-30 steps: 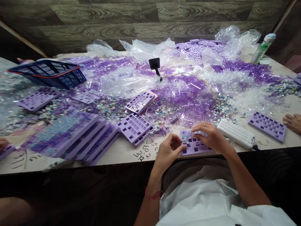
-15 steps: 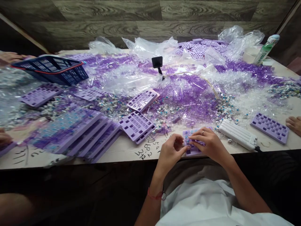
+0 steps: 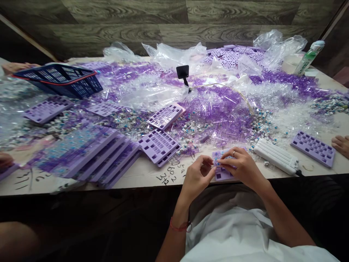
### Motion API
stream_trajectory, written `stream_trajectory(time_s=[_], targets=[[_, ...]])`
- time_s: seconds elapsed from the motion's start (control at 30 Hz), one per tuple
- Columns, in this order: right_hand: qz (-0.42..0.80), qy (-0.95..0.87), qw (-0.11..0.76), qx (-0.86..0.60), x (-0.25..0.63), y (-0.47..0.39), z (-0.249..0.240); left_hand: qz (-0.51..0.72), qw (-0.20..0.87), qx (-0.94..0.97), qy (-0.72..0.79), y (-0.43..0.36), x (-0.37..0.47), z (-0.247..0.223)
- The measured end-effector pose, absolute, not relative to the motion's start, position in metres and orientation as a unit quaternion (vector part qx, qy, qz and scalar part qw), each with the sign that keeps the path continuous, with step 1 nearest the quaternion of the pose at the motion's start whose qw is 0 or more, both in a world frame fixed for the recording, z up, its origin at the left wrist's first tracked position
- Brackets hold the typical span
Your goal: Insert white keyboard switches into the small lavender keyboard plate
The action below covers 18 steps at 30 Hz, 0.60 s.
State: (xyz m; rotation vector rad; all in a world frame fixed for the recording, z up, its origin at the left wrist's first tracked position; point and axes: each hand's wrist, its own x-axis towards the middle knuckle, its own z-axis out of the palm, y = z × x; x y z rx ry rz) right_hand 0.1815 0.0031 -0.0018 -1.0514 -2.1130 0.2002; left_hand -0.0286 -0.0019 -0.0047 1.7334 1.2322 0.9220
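On the table edge in front of me lies a small purple keyboard-like panel (image 3: 223,176) with square openings, partly covered by my hands. Clear and bluish pieces sit in its upper part. My left hand (image 3: 198,171) is at the panel's left side, thumb and forefinger curled together in a pinch. From the right, my right hand (image 3: 241,164), with a ring on one finger, reaches over the panel with its fingertips close together near the left thumb. Whatever small piece is between the fingertips is too small to make out.
Left stand stacked filled panels (image 3: 109,160) and a pair of bare panels (image 3: 158,145). A white power strip (image 3: 275,156) and another panel (image 3: 313,148) are right. Behind spread purple clear pieces (image 3: 226,109) and a blue basket (image 3: 65,82). Other people's hands (image 3: 341,145) show at both sides.
My left thumb has drawn back slightly to the left, and the right fingertips have shifted a little. At the far left, another person's hand has moved slightly by the basket.
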Motion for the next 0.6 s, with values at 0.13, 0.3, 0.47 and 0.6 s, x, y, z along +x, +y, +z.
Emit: stream_trajectory(time_s=[0.13, 0.3, 0.47, 0.6], targets=[[0.075, -0.828, 0.370, -0.414, 0.1814, 0.0035, -0.0020, 0.369, 0.403, 0.686, 0.480, -0.0010, -0.0293, -0.0059], [0.063, -0.833, 0.364, -0.412, 0.1809, 0.0027, -0.0026, 0.375, 0.405, 0.688, 0.470, 0.0008, -0.0301, -0.0082], [0.038, -0.840, 0.355, -0.408, 0.1787, 0.0004, -0.0006, 0.381, 0.409, 0.681, 0.474, 0.0018, -0.0298, -0.0094], [0.004, -0.845, 0.336, -0.415, 0.1753, -0.0027, 0.0039, 0.388, 0.414, 0.669, 0.480, 0.0025, -0.0281, -0.0099]])
